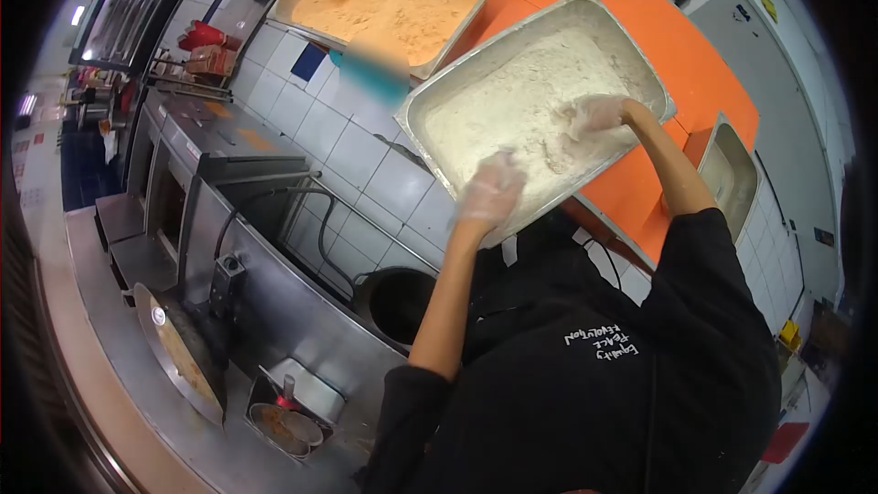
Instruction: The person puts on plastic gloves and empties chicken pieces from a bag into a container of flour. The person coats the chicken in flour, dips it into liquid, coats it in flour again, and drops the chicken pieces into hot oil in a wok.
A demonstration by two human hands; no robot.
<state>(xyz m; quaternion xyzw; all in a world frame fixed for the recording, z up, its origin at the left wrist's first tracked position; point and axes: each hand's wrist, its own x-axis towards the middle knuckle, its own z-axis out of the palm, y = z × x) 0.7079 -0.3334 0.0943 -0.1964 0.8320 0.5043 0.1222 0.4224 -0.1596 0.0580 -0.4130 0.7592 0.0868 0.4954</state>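
Observation:
A metal tray [422, 148] full of pale flour [512, 96] lies tilted in view on an orange surface. My left hand [494, 187], in a clear glove dusted with flour, is over the tray's near left part; it is blurred and its fingers are hard to make out. On the right side of the same tray, my right hand [594, 117], gloved too, has its fingers down in the flour beside some clumped, coated pieces [560, 154]. Whether it grips any of them is hidden.
Behind stands a second tray [283, 9] of orange powder. The orange table [722, 73] also bears an emptier metal tray [752, 178] at right. A steel counter [320, 329], a black pot [398, 306] and a wide pan [187, 361] are at lower left.

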